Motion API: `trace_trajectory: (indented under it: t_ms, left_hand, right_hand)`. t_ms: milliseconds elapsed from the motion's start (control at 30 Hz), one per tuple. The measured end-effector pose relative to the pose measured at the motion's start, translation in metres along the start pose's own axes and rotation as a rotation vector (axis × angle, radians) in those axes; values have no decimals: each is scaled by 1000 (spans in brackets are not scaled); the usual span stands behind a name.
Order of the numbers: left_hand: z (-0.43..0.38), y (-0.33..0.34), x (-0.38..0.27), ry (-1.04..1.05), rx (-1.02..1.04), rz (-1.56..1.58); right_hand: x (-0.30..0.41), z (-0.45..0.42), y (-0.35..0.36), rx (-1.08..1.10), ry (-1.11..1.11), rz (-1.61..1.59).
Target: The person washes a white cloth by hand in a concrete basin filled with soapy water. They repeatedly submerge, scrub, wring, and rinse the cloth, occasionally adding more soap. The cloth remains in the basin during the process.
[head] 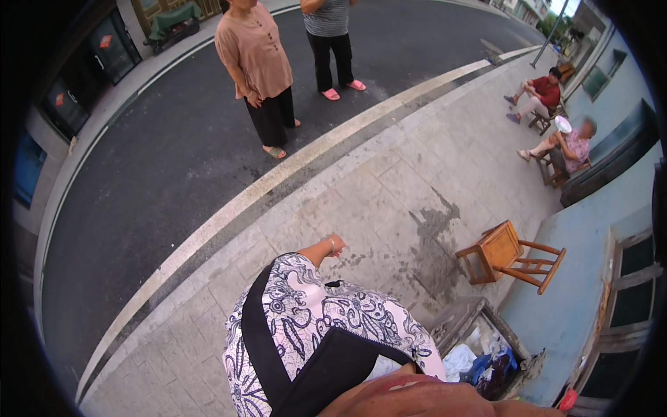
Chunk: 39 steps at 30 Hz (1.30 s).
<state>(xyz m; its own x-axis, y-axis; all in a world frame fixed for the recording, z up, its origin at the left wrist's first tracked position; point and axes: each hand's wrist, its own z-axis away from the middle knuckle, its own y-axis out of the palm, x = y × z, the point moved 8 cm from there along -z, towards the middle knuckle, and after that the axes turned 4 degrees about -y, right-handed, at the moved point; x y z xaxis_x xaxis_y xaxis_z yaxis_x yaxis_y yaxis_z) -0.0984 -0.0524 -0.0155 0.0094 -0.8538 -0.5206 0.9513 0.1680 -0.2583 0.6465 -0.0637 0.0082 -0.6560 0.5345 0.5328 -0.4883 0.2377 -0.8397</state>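
My left hand (pixel 337 245) hangs in front of my body over the paved sidewalk, a bracelet at its wrist. Its fingers curl downward, and I make out nothing held in them. My right hand is out of view. Beyond the left hand, a wet patch (pixel 433 221) darkens the grey paving (pixel 359 203). To the right a wooden chair (pixel 500 253) stands near the light-blue wall. Close to my right side, a rough-rimmed trough (pixel 487 307) holds crumpled white, blue and dark cloth (pixel 482 365).
Two people stand on the asphalt road (pixel 172 130), one in a pink-brown blouse (pixel 260 52), one in a striped top (pixel 326 18). Two others sit along the wall (pixel 565 240), one with a fan (pixel 563 124). A pale curb (pixel 250 198) edges the road.
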Motion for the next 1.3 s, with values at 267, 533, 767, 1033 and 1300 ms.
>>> trace_trajectory:
  t_ms: [267, 533, 767, 1033, 1300]
  left_hand:
    - [-16, -1, 23, -71, 37, 11]
    - [-30, 21, 8, -63, 85, -72]
    - [-42, 31, 20, -61, 125, -78]
    - [-29, 59, -36, 68, 167, -126]
    - [-42, 74, 4, -156, 281, -262]
  right_hand:
    - [-5, 12, -6, 12, 48, -45]
    - [-27, 12, -36, -11, 226, -272]
    - [93, 5, -155, -344, 93, -502]
    - [157, -2, -327, -688, -44, -351]
    - [151, -11, -321, -798, -5, -1075]
